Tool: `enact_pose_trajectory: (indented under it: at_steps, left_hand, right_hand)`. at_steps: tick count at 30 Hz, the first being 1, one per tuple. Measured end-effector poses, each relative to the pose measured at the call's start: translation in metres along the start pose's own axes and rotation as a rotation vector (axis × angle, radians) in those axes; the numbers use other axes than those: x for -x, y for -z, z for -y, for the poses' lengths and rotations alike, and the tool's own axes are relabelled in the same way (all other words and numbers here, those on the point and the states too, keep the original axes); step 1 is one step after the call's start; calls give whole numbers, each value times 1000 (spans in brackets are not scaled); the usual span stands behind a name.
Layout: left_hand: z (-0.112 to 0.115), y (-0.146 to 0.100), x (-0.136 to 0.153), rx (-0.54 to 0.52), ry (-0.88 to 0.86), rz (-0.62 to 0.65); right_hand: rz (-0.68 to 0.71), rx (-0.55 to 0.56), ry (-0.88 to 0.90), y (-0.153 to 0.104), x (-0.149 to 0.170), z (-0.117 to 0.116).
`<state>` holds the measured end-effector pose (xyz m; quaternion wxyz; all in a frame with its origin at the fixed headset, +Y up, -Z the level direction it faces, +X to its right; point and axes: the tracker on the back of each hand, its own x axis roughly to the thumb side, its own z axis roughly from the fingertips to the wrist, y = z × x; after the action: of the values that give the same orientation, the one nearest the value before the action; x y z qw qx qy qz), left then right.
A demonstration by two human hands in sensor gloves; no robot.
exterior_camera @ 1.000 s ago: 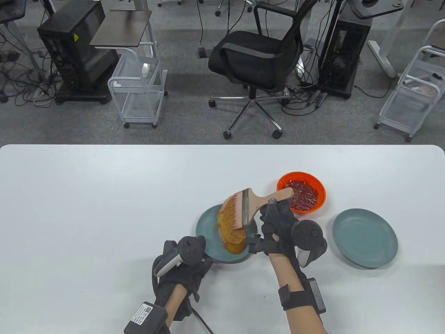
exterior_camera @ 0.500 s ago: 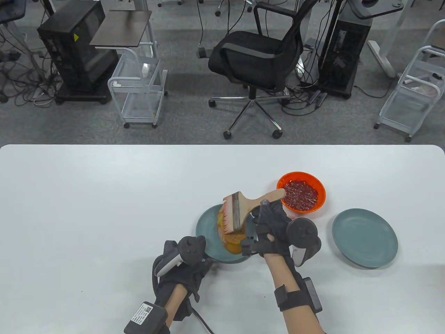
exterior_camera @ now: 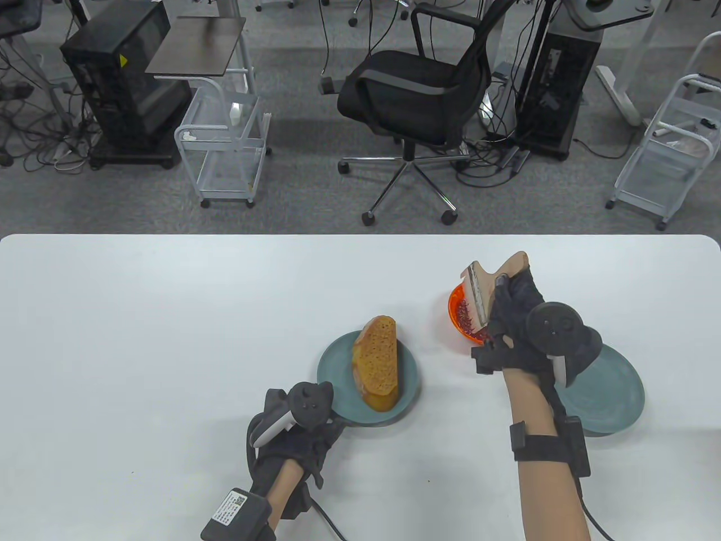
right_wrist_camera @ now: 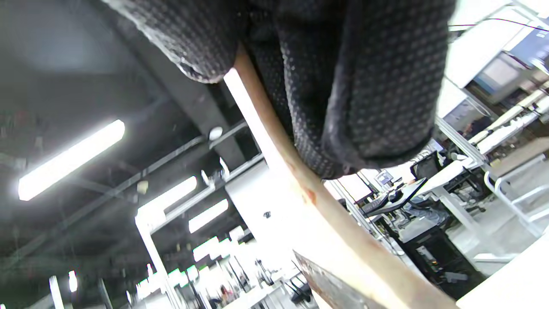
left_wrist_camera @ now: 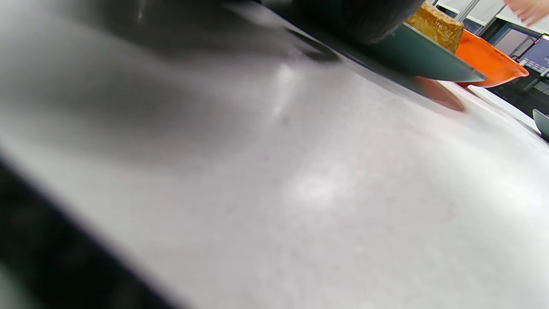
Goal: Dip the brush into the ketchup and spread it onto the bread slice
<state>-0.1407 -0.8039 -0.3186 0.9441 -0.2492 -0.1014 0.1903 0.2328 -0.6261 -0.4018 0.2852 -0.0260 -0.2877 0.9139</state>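
Observation:
A bread slice (exterior_camera: 378,362) lies on a teal plate (exterior_camera: 335,372) at the table's middle front; it also shows in the left wrist view (left_wrist_camera: 435,25). My right hand (exterior_camera: 510,318) grips the wooden brush (exterior_camera: 484,287) by its handle, upright over the orange ketchup bowl (exterior_camera: 459,313), bristles pointing down into it. The handle (right_wrist_camera: 300,180) runs between my gloved fingers (right_wrist_camera: 343,86) in the right wrist view. My left hand (exterior_camera: 304,420) rests on the table at the plate's near-left rim; whether it grips the rim is hidden.
A second, empty teal plate (exterior_camera: 614,394) sits to the right, partly under my right wrist. The orange bowl (left_wrist_camera: 489,64) shows behind the plate (left_wrist_camera: 420,60) in the left wrist view. An office chair (exterior_camera: 414,96) and carts stand beyond the table's far edge.
My right hand lifted the brush off the bread and moved it right and away, to the ketchup bowl, turning it upright. The bread is now uncovered. The left hand stayed put.

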Motion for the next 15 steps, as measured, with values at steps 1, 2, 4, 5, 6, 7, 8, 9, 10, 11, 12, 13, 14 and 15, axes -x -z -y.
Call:
enact_pose_trajectory:
  at_steps: [1, 2, 4, 5, 6, 7, 8, 9, 10, 11, 12, 13, 14, 15]
  left_hand:
    - [0, 0, 0, 0, -1, 1]
    - [0, 0, 0, 0, -3, 2]
    - [0, 0, 1, 0, -4, 2]
    - [0, 0, 0, 0, -2, 1]
    - [0, 0, 0, 0, -1, 1]
    - [0, 0, 0, 1, 1, 1]
    - [0, 0, 0, 3, 1, 1]
    - [0, 0, 0, 4, 0, 3]
    - [0, 0, 1, 3, -4, 4]
    - [-1, 0, 1, 4, -8, 5]
    - [-1, 0, 1, 5, -11, 6]
    - [-1, 0, 1, 7, -14, 7]
    - [-1, 0, 1, 8, -14, 7]
    - [-1, 0, 1, 9, -14, 8]
  right_hand:
    - [5, -26, -29, 3, 1, -2]
    - [11, -61, -75, 8, 2, -6]
    - [26, -98, -123, 13, 4, -13]
    - [27, -118, -145, 15, 5, -18]
    - [28, -125, -158, 16, 6, -21]
    - [22, -126, -173, 17, 9, -26]
    - [15, -125, -176, 18, 12, -30]
    - [8, -131, -176, 19, 14, -33]
    - [1, -127, -175, 20, 17, -37]
    - [-2, -120, -170, 21, 19, -41]
    - [-6, -122, -168, 21, 20, -43]
    - [-9, -128, -169, 22, 22, -46]
    - [-10, -133, -174, 23, 23, -48]
    - [-14, -136, -184, 23, 24, -51]
